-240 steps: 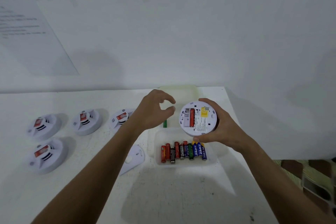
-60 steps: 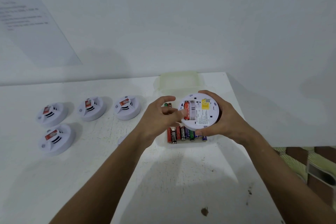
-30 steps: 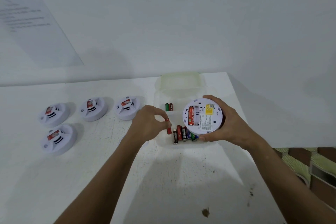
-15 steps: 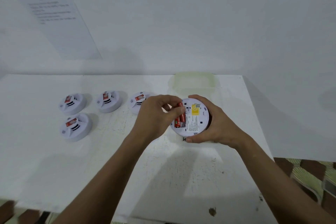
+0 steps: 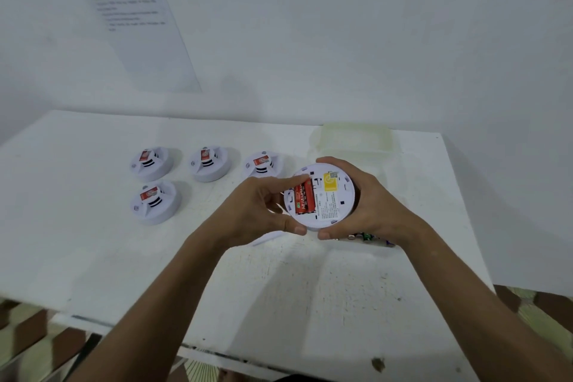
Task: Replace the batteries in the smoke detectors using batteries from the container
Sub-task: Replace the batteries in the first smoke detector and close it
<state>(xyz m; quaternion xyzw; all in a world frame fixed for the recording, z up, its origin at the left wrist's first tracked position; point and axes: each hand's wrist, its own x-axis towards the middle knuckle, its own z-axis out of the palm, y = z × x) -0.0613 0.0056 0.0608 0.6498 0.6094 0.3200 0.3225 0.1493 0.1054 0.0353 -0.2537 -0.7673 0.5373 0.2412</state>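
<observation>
Above the table (image 5: pixel 93 226), your right hand (image 5: pixel 372 205) grips the upturned smoke detector (image 5: pixel 331 195); your left hand (image 5: pixel 254 211), fingers curled against its rim, presses the two red batteries (image 5: pixel 304 198). Push both fully flat.

A white table (image 5: pixel 93 242) stands against a plain white wall (image 5: pixel 372 40). A printed sheet of paper (image 5: pixel 139 31) hangs on the wall (its text is too blurred to read). Below the table's edge, a patterned floor (image 5: pixel 37 335) shows in brown and pale tones.
</observation>
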